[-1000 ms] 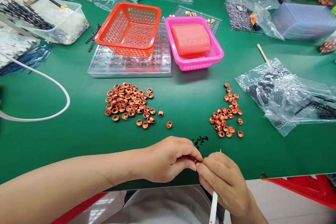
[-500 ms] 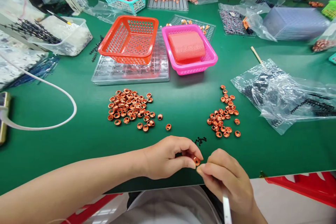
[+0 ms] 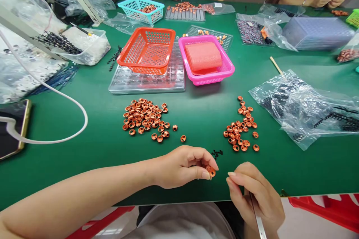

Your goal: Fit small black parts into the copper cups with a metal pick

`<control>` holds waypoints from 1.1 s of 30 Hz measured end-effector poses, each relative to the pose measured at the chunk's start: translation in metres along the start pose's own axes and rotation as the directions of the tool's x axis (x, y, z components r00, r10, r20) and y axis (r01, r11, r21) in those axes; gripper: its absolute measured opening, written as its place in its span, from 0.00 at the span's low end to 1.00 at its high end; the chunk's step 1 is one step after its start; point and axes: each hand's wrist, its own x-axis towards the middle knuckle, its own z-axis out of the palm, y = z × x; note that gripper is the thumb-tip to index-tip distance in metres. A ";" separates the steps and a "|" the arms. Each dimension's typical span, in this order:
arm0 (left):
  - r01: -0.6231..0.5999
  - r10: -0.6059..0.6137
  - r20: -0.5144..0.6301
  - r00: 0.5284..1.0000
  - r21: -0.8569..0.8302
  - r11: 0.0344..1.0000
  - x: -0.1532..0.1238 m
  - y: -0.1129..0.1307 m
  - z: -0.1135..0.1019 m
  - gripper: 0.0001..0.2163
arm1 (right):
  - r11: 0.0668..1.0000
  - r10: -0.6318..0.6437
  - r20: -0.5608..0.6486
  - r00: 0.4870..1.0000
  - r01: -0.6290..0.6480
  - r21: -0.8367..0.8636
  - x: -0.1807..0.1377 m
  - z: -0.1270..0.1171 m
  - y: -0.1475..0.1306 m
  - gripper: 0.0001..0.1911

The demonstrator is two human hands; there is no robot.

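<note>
My left hand (image 3: 183, 166) pinches a small copper ring (image 3: 211, 172) between thumb and fingertips, just above the near edge of the green table (image 3: 84, 157). My right hand (image 3: 256, 196) sits a little to the right, apart from the ring, fingers curled round thin metal tweezers (image 3: 258, 220) that point down towards me. A few tiny black parts (image 3: 217, 153) lie just beyond my hands. One heap of copper rings (image 3: 144, 115) lies to the left, a smaller heap of copper rings (image 3: 241, 129) to the right.
Behind the heaps stand an orange basket (image 3: 147, 50) on a clear tray (image 3: 146, 80) and a pink basket (image 3: 206, 59). Plastic bags with black parts (image 3: 303, 106) lie right. A phone (image 3: 12, 129) and white cable (image 3: 56, 93) lie left. Other people work at the far side.
My hands have drawn apart: the right hand moved down and right, away from the ring that the left hand still pinches. The view has tilted up a little.
</note>
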 end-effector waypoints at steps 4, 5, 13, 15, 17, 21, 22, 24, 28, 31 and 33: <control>-0.100 0.106 -0.001 0.994 0.321 0.942 -0.002 0.005 -0.002 0.06 | 1.000 -0.017 0.020 1.000 0.017 -0.004 0.003 -0.001 0.000 0.19; -0.146 0.164 0.001 0.986 0.465 0.873 -0.003 0.007 -0.004 0.06 | 0.999 -0.031 0.032 0.999 0.032 -0.009 0.005 -0.002 -0.001 0.19; -0.004 0.351 -0.030 0.936 0.995 0.095 -0.012 0.013 -0.027 0.06 | 0.994 -0.104 0.036 0.994 0.105 -0.030 0.011 0.003 0.003 0.15; 0.037 0.371 -0.041 0.928 0.999 0.019 -0.014 0.008 -0.032 0.06 | 0.995 -0.099 0.042 0.994 0.099 -0.003 0.008 0.004 0.006 0.15; 0.081 0.404 -0.061 0.913 0.996 -0.034 -0.018 0.002 -0.039 0.07 | 0.995 -0.095 0.052 0.994 0.094 0.028 0.005 0.005 0.008 0.16; 0.204 0.506 -0.136 0.852 0.976 -0.081 -0.029 -0.003 -0.058 0.08 | 0.996 -0.070 0.068 0.995 0.066 0.059 0.003 0.006 0.010 0.17; 0.233 0.532 -0.155 0.833 0.969 -0.082 -0.031 -0.003 -0.060 0.09 | 0.996 -0.062 0.060 0.996 0.059 0.060 0.003 0.007 0.010 0.17; 0.255 0.561 -0.176 0.809 0.965 -0.065 -0.033 -0.002 -0.058 0.10 | 0.997 -0.052 0.036 0.998 0.050 0.065 0.002 0.008 0.010 0.17; 0.160 0.504 -0.138 0.853 0.987 0.001 -0.021 -0.004 -0.033 0.13 | 0.999 0.022 -0.090 0.996 -0.018 0.042 0.002 0.005 0.007 0.15; 0.076 0.431 -0.055 0.900 0.997 -0.030 -0.004 -0.011 -0.014 0.18 | 0.989 0.130 -0.199 0.971 -0.142 -0.046 0.003 -0.004 0.006 0.10; 0.032 0.392 0.001 0.920 0.997 -0.077 0.005 -0.016 -0.009 0.21 | 0.965 0.195 -0.251 0.948 -0.231 -0.126 0.003 -0.013 0.006 0.08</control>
